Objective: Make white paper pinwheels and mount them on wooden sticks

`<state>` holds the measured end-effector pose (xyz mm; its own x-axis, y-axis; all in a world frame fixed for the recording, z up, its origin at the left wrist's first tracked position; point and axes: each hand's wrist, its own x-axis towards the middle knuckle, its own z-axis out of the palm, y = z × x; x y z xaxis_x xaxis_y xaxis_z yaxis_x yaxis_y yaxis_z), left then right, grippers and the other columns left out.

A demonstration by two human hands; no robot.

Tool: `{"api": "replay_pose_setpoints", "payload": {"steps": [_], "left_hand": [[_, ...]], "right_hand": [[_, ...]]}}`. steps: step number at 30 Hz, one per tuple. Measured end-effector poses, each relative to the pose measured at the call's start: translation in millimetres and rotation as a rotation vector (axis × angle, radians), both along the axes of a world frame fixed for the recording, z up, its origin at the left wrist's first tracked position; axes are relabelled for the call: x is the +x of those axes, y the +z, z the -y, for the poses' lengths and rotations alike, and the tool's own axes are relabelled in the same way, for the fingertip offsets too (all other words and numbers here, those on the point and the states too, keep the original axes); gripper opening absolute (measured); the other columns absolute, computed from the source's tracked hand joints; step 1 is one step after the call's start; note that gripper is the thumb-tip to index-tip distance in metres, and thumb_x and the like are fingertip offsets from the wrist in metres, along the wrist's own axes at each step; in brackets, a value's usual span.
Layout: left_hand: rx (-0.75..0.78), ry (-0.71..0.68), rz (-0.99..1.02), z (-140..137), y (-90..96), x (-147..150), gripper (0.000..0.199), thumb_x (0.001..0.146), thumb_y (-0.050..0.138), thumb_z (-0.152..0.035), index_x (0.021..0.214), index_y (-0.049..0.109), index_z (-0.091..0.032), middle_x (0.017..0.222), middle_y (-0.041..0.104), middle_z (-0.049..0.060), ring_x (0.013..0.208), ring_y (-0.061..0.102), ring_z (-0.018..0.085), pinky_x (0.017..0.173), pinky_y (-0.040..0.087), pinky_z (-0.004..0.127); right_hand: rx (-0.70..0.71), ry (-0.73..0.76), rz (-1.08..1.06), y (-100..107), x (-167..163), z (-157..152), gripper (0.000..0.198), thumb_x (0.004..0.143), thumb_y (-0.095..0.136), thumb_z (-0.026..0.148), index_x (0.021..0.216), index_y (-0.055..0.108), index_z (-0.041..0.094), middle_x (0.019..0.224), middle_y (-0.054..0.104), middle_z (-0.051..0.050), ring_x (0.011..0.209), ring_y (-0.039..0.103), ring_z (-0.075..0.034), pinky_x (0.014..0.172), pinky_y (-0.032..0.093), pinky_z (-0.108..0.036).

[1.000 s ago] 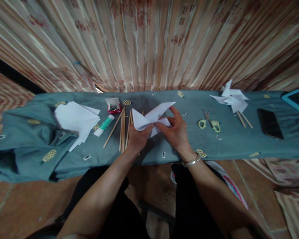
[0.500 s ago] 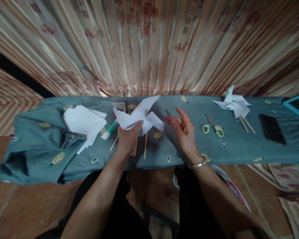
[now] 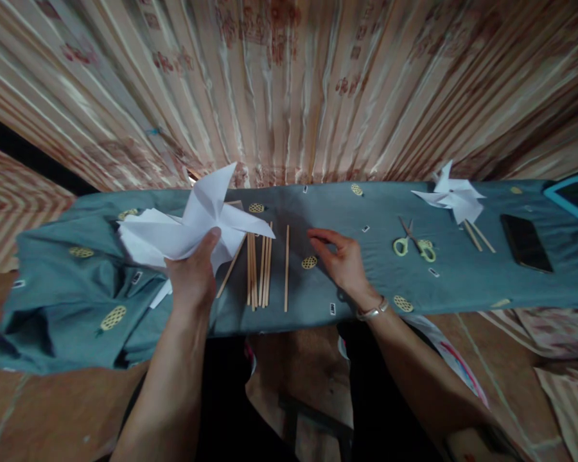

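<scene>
My left hand (image 3: 194,273) is closed on a white paper pinwheel (image 3: 216,215), thumb in front near its middle; the fingers behind are hidden. The pinwheel is held over a stack of white paper (image 3: 147,240) and covers part of it. My right hand (image 3: 341,260), wearing a silver bracelet, hovers above the cloth with nothing visible in it. Its fingers point left and bend, with thumb and index tips near each other. Left of those fingertips lies a single wooden stick (image 3: 287,269), apart from them. A bundle of several wooden sticks (image 3: 259,273) lies between the hands.
Green-handled scissors (image 3: 415,242) lie spread on the grey-green cloth (image 3: 380,218). Farther right are another paper pinwheel (image 3: 457,196) with two sticks under it, a dark phone (image 3: 526,242) and a blue-framed device (image 3: 575,197). A striped curtain (image 3: 289,96) hangs behind the table.
My left hand has carried the pinwheel left, over the paper stack, uncovering the sticks. The glue tube is now hidden. My right hand has shifted slightly left, its fingers drawn closer together.
</scene>
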<state>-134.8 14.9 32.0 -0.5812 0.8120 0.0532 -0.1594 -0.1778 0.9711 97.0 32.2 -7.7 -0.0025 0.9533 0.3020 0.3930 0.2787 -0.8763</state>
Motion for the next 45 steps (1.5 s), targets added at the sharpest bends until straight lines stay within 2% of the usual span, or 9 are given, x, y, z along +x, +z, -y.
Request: {"api": "replay_pose_setpoints", "payload": {"steps": [3,6,9,13,19,29,34,39,45], "left_hand": [[0.069,0.057,-0.038,-2,3.8,-3,0.041,0.064,0.082,-0.031,0.102,0.071,-0.021,0.102,0.077,0.005,0.113,0.067,0.024,0.108,0.049,0.040],[0.040,0.055,-0.033,-2,6.7,-4,0.039,0.063,0.083,-0.031,0.100,0.071,-0.025,0.102,0.077,0.004,0.114,0.067,0.024,0.106,0.051,0.040],[0.042,0.072,0.042,-1,7.3,-3,0.041,0.059,0.084,-0.026,0.098,0.071,-0.023,0.104,0.077,0.004,0.113,0.068,0.025,0.106,0.051,0.040],[0.024,0.094,0.052,1,5.7,-2,0.045,0.061,0.082,-0.024,0.104,0.069,-0.019,0.105,0.077,0.006,0.113,0.068,0.026,0.104,0.053,0.040],[-0.005,0.110,0.002,0,4.9,-6,0.041,0.065,0.079,-0.023,0.105,0.069,-0.021,0.103,0.077,0.006,0.110,0.069,0.025,0.100,0.056,0.039],[-0.012,0.080,0.088,0,1.9,-5,0.044,0.061,0.083,-0.021,0.103,0.070,-0.021,0.102,0.077,0.006,0.108,0.070,0.025,0.100,0.055,0.040],[-0.015,0.078,0.073,-3,0.6,1,0.043,0.061,0.084,-0.023,0.101,0.069,-0.020,0.104,0.077,0.007,0.109,0.070,0.026,0.099,0.056,0.041],[-0.066,0.026,0.037,-3,1.3,12,0.037,0.062,0.084,-0.026,0.095,0.069,-0.020,0.099,0.077,0.007,0.106,0.071,0.027,0.093,0.058,0.040],[-0.048,-0.076,0.038,-3,-3.5,32,0.033,0.062,0.084,-0.028,0.090,0.069,-0.021,0.096,0.078,0.006,0.097,0.073,0.024,0.091,0.059,0.038]], "right_hand": [[0.014,0.069,0.112,-6,-10,-1,0.018,0.088,0.061,0.031,0.095,0.076,0.026,0.096,0.079,-0.003,0.090,0.072,-0.022,0.085,0.056,-0.038],[0.052,0.149,0.241,-11,-26,-7,0.018,0.089,0.058,0.026,0.095,0.076,0.027,0.095,0.078,-0.004,0.090,0.071,-0.023,0.086,0.054,-0.039],[0.106,0.204,0.354,-15,-47,-17,0.019,0.090,0.057,0.020,0.096,0.074,0.024,0.097,0.077,-0.006,0.093,0.069,-0.024,0.089,0.051,-0.041],[0.127,0.165,0.453,-19,-75,-33,0.016,0.090,0.059,0.018,0.096,0.074,0.019,0.109,0.073,-0.011,0.103,0.064,-0.027,0.096,0.048,-0.045],[0.107,0.121,0.431,-30,-98,-47,0.015,0.086,0.066,0.020,0.099,0.073,0.018,0.125,0.065,-0.014,0.116,0.058,-0.032,0.102,0.044,-0.050],[0.155,0.099,0.375,-42,-103,-53,0.015,0.086,0.063,0.019,0.096,0.073,0.023,0.117,0.070,-0.010,0.110,0.062,-0.029,0.100,0.047,-0.048],[0.166,0.117,0.283,-28,-81,-50,0.011,0.083,0.062,0.018,0.087,0.072,0.021,0.118,0.070,-0.010,0.114,0.063,-0.026,0.103,0.047,-0.043],[0.020,0.088,0.210,-19,-19,-29,0.008,0.079,0.064,0.022,0.074,0.071,0.021,0.121,0.069,-0.011,0.116,0.064,-0.027,0.104,0.046,-0.047],[-0.187,0.336,0.203,-22,35,-5,0.005,0.074,0.070,0.020,0.073,0.074,0.023,0.125,0.066,-0.007,0.123,0.061,-0.026,0.105,0.045,-0.045]]}}
